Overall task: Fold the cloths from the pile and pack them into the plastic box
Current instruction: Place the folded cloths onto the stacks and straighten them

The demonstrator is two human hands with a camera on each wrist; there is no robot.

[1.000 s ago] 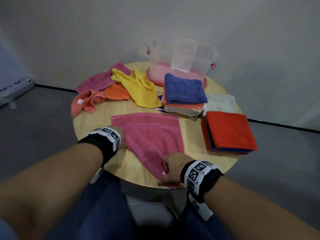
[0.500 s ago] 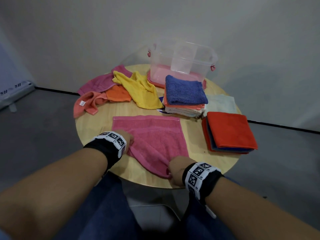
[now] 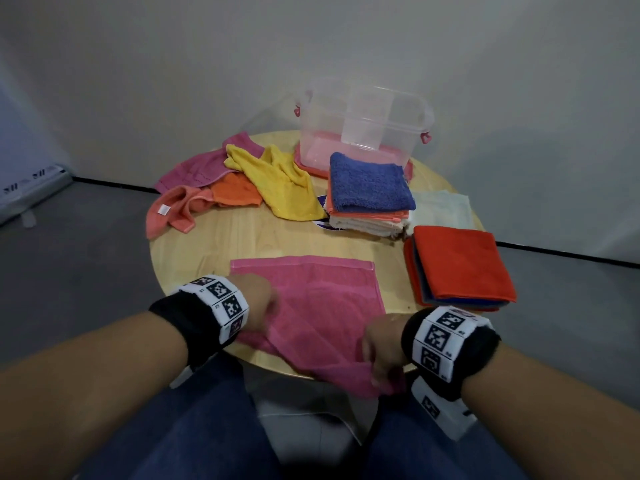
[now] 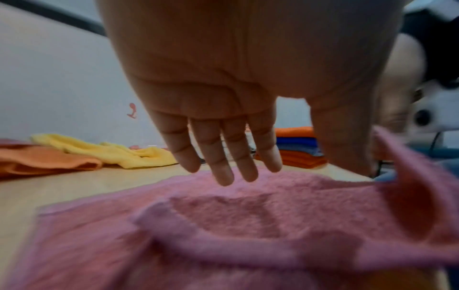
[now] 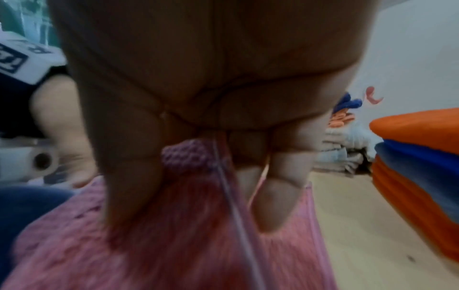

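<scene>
A pink cloth [image 3: 311, 306] lies spread on the near part of the round wooden table [image 3: 214, 244]. My left hand [image 3: 263, 303] is over its left edge, fingers [image 4: 223, 157] straight with the tips at the fabric [image 4: 223, 225]. My right hand [image 3: 381, 355] pinches the cloth's near corner [image 5: 174, 255] between thumb and fingers, lifted at the table's front edge. The clear plastic box [image 3: 318, 140] stands at the back of the table. Unfolded cloths lie at the back left: yellow [image 3: 284, 181], orange [image 3: 235, 194], salmon [image 3: 173, 209] and magenta [image 3: 197, 168].
A folded stack topped by a blue cloth [image 3: 370, 185] sits in front of the box. Another folded stack topped in red [image 3: 457, 268] lies at the right edge, with a pale green cloth [image 3: 443, 206] behind it. Grey floor surrounds the table.
My right hand has drawn the pink cloth's near corner toward me and a little right. My left hand has slid further right onto the cloth.
</scene>
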